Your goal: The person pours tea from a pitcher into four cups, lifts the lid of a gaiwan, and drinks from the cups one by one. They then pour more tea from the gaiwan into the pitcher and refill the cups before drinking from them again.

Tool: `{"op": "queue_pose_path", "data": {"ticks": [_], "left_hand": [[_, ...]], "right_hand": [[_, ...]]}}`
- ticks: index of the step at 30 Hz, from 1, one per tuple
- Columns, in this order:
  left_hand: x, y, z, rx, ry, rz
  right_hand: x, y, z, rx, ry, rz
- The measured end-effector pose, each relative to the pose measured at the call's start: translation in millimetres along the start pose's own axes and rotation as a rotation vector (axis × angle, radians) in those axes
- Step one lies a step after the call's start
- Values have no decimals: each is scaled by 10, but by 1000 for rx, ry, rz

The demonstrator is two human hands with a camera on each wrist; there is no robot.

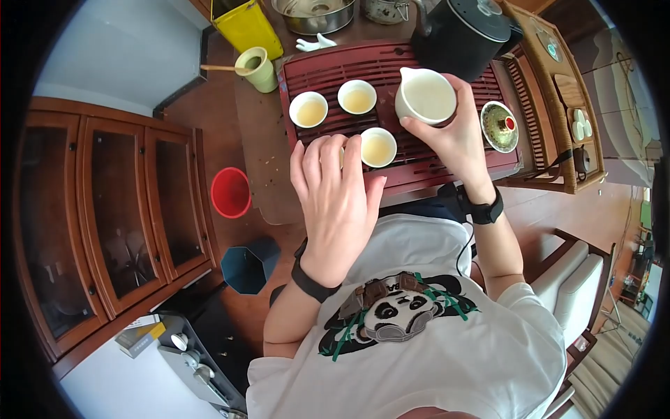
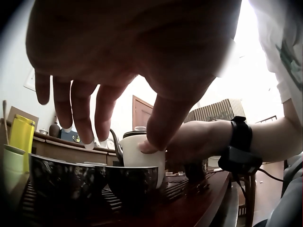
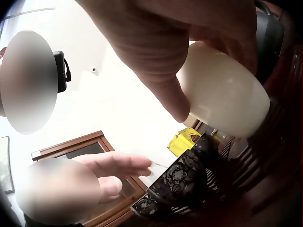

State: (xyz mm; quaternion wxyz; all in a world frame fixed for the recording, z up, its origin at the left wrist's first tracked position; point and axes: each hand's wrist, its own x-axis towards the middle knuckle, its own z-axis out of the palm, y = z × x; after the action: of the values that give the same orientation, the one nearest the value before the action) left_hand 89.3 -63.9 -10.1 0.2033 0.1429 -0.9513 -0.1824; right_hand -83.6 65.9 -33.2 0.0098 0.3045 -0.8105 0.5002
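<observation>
My right hand (image 1: 455, 143) grips a white spouted pitcher (image 1: 426, 98) holding pale liquid, thumb on the near side and fingers round the far side. Over the front of the slatted red-brown tea tray (image 1: 412, 183) is my left hand (image 1: 335, 199), its fingers spread and bent slightly downward. Beneath those fingers a cup rim shows, mostly hidden. Beside them stands a teacup (image 1: 378, 147) with yellowish tea; two similar cups, a left one (image 1: 308, 109) and a back one (image 1: 357, 96), sit farther off. Dark patterned cup outsides (image 2: 132, 184) appear in the left wrist view.
A black kettle (image 1: 460, 35) stands behind the pitcher. To the right is a patterned lidded bowl (image 1: 500, 127). A pale green pot (image 1: 256, 70) with a wooden stick, a yellow container (image 1: 248, 31) and a white hand figurine (image 1: 316, 43) line the far left. A red bin (image 1: 231, 192) is below.
</observation>
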Motion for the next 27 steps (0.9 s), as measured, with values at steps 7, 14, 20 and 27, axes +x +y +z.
{"op": "queue_pose_path", "data": {"ticks": [7,14,20,27], "left_hand": [[91,47,208,89,-39,19],[127,40,250,164,-36,10],[142,11,317,174,-2,5],[126,218,203,2,30,-13]], "right_hand": [[-23,60,48,43,41,15],[-233,-137,-457,-124,141,-196],[-274,313,-996,-403,129,-101],[-237,598,-990,-176,17,7]]}}
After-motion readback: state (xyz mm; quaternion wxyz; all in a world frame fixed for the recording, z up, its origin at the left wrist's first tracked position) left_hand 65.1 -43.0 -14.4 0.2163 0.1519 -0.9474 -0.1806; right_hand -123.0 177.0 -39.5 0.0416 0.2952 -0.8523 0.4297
